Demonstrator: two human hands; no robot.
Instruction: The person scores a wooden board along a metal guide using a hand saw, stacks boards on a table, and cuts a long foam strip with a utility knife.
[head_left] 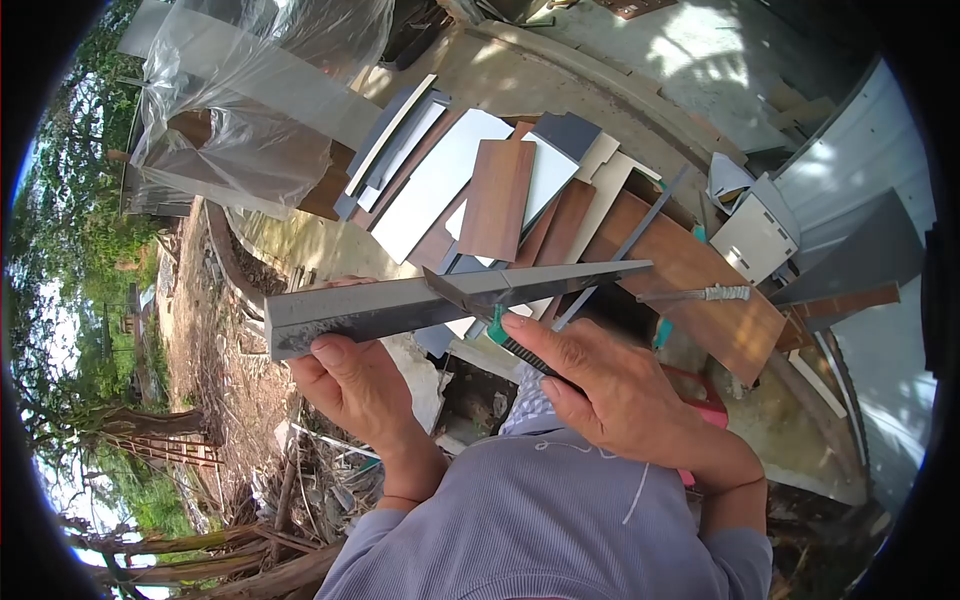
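My left hand [355, 388] grips the near end of a long grey strip of board [380, 317], thumb on its dark face and other fingers partly hidden behind. The strip is held up in the air and runs away to the right. My right hand [612, 385] is closed round the black and green handle of a utility knife [527, 352], index finger stretched along it. The knife's blade crosses the strip near its middle and appears to touch its edge.
Beyond the strip lies a pile of cut panels, with a brown board [497, 200] on top. A wire-wrapped tool [695, 294] rests on a large brown panel [690, 290]. Plastic sheeting [250, 110] covers something at upper left; a red stool [705, 400] stands beside me.
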